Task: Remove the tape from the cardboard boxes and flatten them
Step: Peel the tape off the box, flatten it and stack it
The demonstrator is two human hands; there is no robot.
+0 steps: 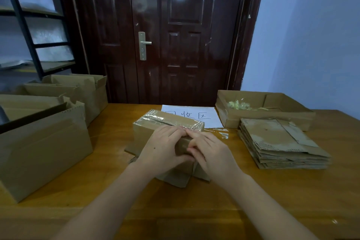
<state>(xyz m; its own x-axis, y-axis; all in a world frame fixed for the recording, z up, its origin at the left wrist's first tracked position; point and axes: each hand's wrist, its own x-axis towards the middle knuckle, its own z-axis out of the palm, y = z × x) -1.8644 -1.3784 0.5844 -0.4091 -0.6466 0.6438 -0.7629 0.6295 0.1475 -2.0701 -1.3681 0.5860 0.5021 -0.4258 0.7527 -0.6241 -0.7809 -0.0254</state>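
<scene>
Taped cardboard box (167, 122) stands at worktop (109, 187) middle. Left hand (161, 148) and right hand (212, 152) both curl fingers on near top edge, picking at clear tape (155, 119). Flattened stack (280, 142) near right edge.

A: Light level? Source?
B: Dim, bluish indoor cast. Two bright glare spots on the glossy door (175, 35), reflected from lamps behind the camera.
A: Shadows?
B: Soft, faint, under the hands on the table (272, 191).
A: Sharpness, distortion?
B: Centre moderately sharp; wide-angle bending at edges, shelf frame (23, 25) leaning, corners smeared, slight overall softness.
</scene>
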